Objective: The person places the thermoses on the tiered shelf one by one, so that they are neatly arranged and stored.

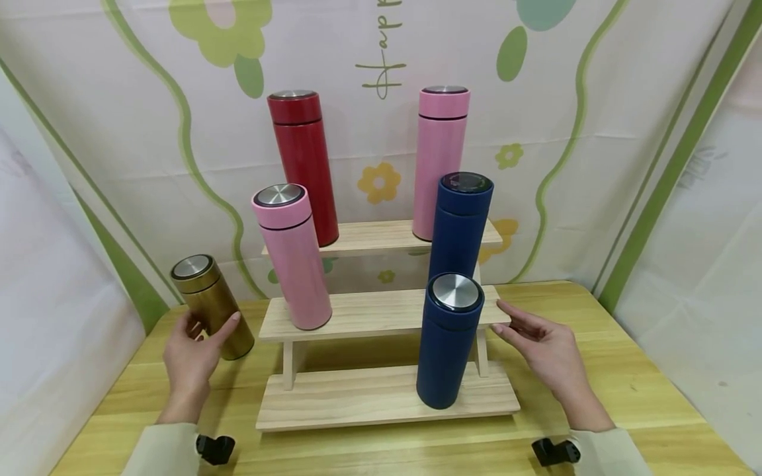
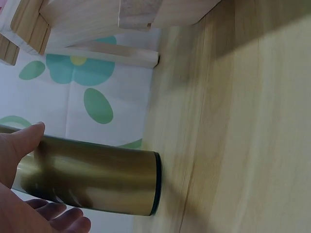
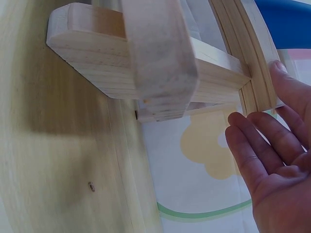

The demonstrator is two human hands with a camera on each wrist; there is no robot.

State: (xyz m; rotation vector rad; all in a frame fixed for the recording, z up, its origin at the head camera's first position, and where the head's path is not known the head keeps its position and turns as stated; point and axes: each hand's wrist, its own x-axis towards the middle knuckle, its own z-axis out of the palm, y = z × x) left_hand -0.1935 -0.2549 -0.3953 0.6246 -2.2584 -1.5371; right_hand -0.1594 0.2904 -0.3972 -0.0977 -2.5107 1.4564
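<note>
A gold thermos bottle (image 1: 215,304) with a steel-topped lid stands on the table left of a three-step wooden display stand (image 1: 351,396). My left hand (image 1: 193,350) holds it about its lower half, thumb (image 2: 31,136) on one side and fingers on the other. At the right end of the stand's middle shelf, my right hand (image 1: 544,344) grips the board between thumb (image 3: 282,77) and forefinger, the other fingers extended beneath. A pink bottle (image 1: 294,271) is on the middle shelf's left; a blue bottle (image 1: 458,231) is at its right, its base hidden by another blue bottle (image 1: 443,357) on the bottom step.
On the top shelf (image 1: 375,236) stand a red bottle (image 1: 306,168) at left and a second pink bottle (image 1: 440,165) at right. A flower-printed cloth (image 1: 381,125) hangs behind the wooden table (image 1: 595,344). White cloth also closes off both sides.
</note>
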